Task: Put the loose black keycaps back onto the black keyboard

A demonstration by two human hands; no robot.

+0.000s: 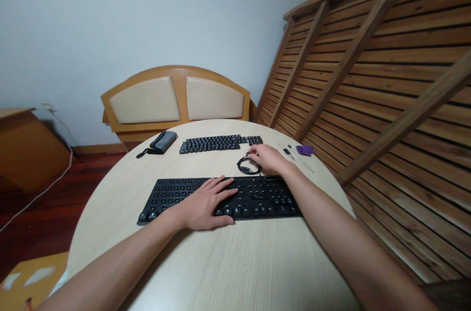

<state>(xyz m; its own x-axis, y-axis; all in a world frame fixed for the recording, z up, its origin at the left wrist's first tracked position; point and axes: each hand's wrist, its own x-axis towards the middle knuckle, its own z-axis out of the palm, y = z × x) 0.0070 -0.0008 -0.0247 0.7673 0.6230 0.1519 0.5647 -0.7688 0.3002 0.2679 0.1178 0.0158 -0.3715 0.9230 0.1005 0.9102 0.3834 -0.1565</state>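
A black keyboard [167, 198] lies across the table, most of its keycaps off and bare switches showing; a few caps remain along its front row. My left hand [209, 203] rests flat on its middle with the fingers spread. Just behind the keyboard, my right hand [265, 156] pinches the side of a coiled black cable [243, 169], fingertips closed on it. Farther back, the loose black keycaps [213, 143] are laid out in rows like a keyboard, with a smaller group at their right end.
A folded grey cloth [164, 142] with black edging sits at the table's back left. On the right are a purple cloth [304, 149], a small black piece [287, 151] and thin wire tools. Slatted wood [353, 85] leans beside the round table [110, 188]; a headboard [182, 100] stands behind.
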